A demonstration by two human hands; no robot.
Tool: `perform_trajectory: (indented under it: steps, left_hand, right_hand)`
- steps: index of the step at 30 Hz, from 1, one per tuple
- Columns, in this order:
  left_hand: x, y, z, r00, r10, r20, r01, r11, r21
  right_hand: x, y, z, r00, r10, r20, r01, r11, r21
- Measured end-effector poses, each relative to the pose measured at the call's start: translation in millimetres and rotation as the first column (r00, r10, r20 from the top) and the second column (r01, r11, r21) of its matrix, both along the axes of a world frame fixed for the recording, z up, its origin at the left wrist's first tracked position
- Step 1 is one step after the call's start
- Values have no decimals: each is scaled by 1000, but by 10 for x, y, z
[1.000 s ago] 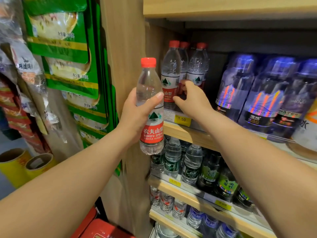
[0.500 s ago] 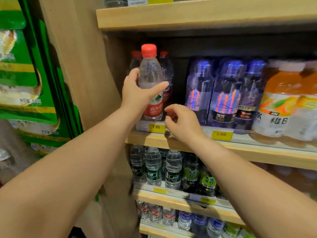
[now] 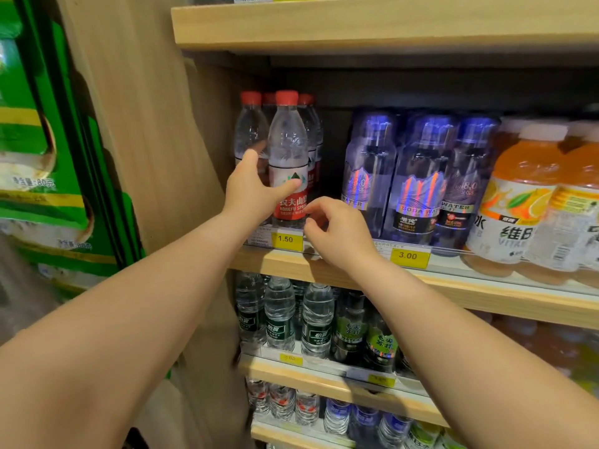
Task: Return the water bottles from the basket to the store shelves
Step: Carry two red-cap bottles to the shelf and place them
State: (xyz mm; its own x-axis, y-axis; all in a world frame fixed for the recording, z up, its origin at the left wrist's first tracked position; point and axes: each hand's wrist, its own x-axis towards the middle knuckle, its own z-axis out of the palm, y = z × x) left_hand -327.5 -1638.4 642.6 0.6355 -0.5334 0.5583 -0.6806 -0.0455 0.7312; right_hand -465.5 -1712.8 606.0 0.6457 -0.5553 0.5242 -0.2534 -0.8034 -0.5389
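Note:
A clear water bottle with a red cap and red-and-white label stands upright at the front left of the wooden shelf. My left hand is wrapped around its lower half, thumb across the label. Other red-capped water bottles stand behind and beside it. My right hand hovers just right of the bottle's base, fingers curled and holding nothing, above the shelf's front edge. The basket is out of sight.
Blue soda water bottles and orange drink bottles fill the same shelf to the right. Yellow price tags line the edge. Lower shelves hold green-labelled water bottles. A wooden side panel and green packets are left.
My left hand carried the bottle up and onto the shelf front, where it now stands. My right hand drew back from the shelved bottles to the shelf edge. My view shifted right.

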Motion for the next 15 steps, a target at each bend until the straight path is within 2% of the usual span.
perform_trajectory:
  steps: [4,10,15]
  left_hand:
    - [-29,18,-171,996,22,86,-25,999,37]
    - [-122,-3,-258,994,55,94,-62,995,76]
    - [-142,-133,-172,991,56,120,-78,981,180]
  right_hand:
    - [-1,-2,4,1000,3,19,-3,1000,7]
    - [-10,-21,-5,999,20,49,-21,1000,17]
    - [-14,-26,-1,997,28,70,-31,999,32]
